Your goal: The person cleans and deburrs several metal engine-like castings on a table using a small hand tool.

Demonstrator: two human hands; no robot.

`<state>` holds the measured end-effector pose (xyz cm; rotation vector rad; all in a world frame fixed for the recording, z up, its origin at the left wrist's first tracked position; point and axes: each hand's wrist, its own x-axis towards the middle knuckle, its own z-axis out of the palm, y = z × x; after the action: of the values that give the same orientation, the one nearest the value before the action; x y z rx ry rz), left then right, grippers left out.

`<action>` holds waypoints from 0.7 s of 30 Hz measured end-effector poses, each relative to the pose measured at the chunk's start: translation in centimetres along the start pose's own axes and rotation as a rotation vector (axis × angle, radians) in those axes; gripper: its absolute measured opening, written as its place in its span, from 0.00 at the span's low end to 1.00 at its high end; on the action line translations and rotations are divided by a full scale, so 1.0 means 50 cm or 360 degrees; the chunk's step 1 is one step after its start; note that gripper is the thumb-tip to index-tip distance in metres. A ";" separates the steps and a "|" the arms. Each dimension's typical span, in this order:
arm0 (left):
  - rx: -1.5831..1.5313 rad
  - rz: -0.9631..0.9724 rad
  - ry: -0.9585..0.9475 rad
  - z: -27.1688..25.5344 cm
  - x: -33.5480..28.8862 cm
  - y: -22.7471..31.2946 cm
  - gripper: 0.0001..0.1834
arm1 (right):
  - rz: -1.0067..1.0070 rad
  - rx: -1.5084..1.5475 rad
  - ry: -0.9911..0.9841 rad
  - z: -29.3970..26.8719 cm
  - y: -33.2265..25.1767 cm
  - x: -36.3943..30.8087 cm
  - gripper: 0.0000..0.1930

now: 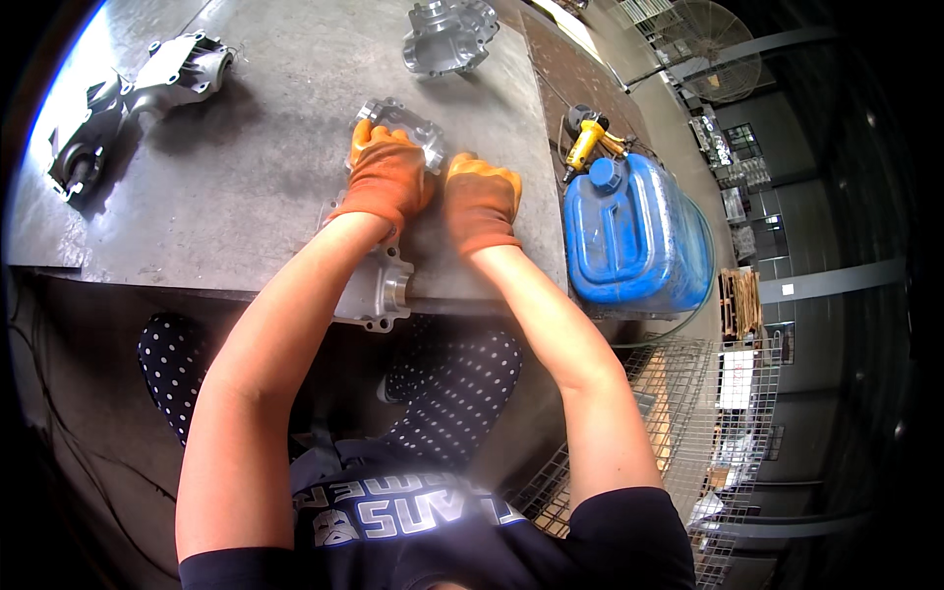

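At the near edge of the grey steel worktable [246, 187], from the head camera, I see my left hand [385, 177] in an orange work glove closed over the top of a long silvery cast-aluminium housing [379, 285]. My right hand [482, 197], gloved the same, lies curled against the casting's 3 o'clock side; I cannot tell whether it grips. The casting's lower end overhangs the table edge toward my lap. I judge the work to be mid-way: this piece is in hand, while two similar grey castings wait, one at 10 o'clock [138, 98], another at 12 o'clock [447, 34]. Open tabletop lies toward 9 o'clock. A blue plastic jerrycan [634, 236] and a yellow air tool [587, 138] crowd the 3 o'clock side.
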<state>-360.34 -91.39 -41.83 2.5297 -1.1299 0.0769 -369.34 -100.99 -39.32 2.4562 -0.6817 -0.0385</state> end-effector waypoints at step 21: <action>-0.0091 -0.0067 0.0049 0.015 0.004 0.001 0.21 | 0.0172 0.0048 0.0027 0.016 -0.029 0.012 0.10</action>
<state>-360.31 -91.84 -42.47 2.4918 -1.0520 0.0711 -368.29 -100.71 -40.71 2.4416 -0.8119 0.0348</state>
